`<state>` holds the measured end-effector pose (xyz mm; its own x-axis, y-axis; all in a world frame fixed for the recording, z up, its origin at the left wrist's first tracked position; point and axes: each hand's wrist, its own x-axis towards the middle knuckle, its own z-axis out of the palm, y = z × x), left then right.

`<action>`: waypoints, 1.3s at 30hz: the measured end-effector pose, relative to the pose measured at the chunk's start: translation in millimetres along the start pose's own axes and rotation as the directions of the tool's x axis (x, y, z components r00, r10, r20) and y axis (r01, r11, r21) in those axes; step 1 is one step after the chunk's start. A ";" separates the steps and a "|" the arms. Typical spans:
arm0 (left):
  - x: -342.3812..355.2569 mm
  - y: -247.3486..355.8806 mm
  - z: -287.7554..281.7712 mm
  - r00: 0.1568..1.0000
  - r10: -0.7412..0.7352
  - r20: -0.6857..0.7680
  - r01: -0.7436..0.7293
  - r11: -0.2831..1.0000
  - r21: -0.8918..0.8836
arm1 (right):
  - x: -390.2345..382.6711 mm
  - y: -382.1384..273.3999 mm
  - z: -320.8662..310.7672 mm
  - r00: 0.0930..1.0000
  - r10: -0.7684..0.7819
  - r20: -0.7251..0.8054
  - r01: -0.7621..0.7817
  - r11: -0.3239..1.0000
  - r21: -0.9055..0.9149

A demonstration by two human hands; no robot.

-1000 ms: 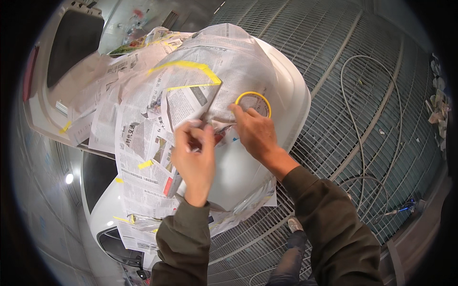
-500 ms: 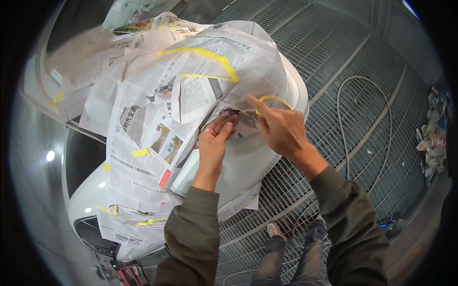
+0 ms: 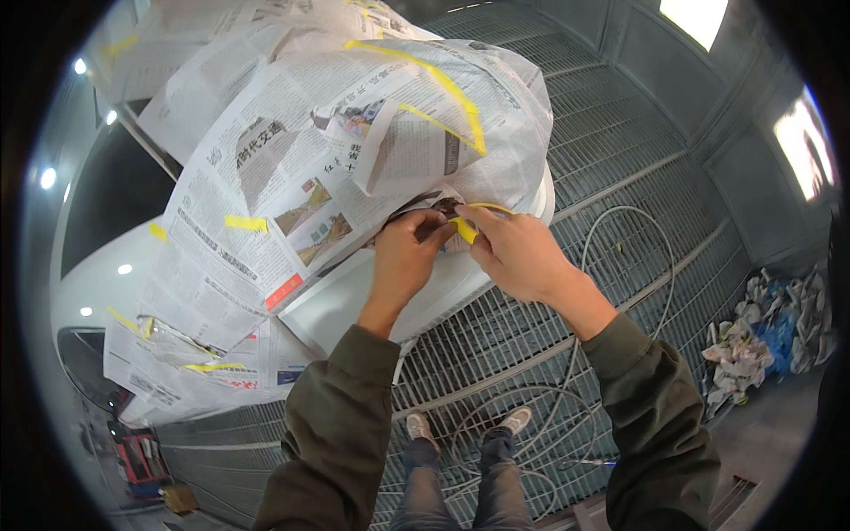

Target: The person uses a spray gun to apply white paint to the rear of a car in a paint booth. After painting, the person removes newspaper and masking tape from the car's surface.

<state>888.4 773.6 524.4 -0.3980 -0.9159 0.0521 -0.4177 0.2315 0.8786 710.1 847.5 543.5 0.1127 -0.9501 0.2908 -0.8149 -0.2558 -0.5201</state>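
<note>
Left hand [image 3: 405, 261] first, seen in the head view near the centre of the frame: thumb and fingers curl close together at the newspaper's lower edge, and I can't tell whether they pinch tape, paper or nothing. My right hand [image 3: 529, 257] is closed around the yellow tape roll [image 3: 465, 233], which sits just right of centre, its rim peeking out over my knuckles. Between my fingertips there's a dark gap [image 3: 448, 207], right by the edge of the paper.

So how far along am I? Well on, I'd judge. Newspaper sheets [image 3: 310, 168] drape across the upper left and middle of the frame, overlapping on the white car. A long bent yellow strip [image 3: 450, 86] crosses the upper middle, a short tab [image 3: 246, 224] lies centre left, and more yellow marks the paper at lower left. All that looks done.

What looks unfinished is this stretch between my hands: the paper edge by the dark gap isn't visibly taped down. Just below it, a white panel [image 3: 341, 305] shows bare, and whether it's meant to be covered, I can't say.
</note>
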 end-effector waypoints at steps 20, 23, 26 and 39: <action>11.7 -7.6 51.3 0.776 0.485 -0.404 -0.055 0.689 0.722 | -98.7 62.0 26.9 0.635 0.762 -0.131 -0.472 0.517 0.714; 18.0 -2.8 50.6 0.790 0.547 -0.277 -0.108 0.569 0.815 | -196.9 44.9 51.0 0.532 0.834 0.145 -0.546 0.207 0.812; 33.5 7.3 58.0 0.852 0.508 -0.127 -0.156 0.478 0.864 | -296.3 23.0 91.2 0.374 0.872 0.316 -0.616 -0.021 0.788; 50.3 15.0 19.9 0.922 0.280 0.268 -0.325 0.179 0.929 | -445.1 -132.4 158.8 0.019 0.896 0.443 -0.280 -0.421 0.863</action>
<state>845.8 737.5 530.8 -0.7029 -0.6914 0.1670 -0.7041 0.6432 -0.3009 858.1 1276.0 355.5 -0.4760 -0.3262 -0.8167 0.8019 0.2203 -0.5554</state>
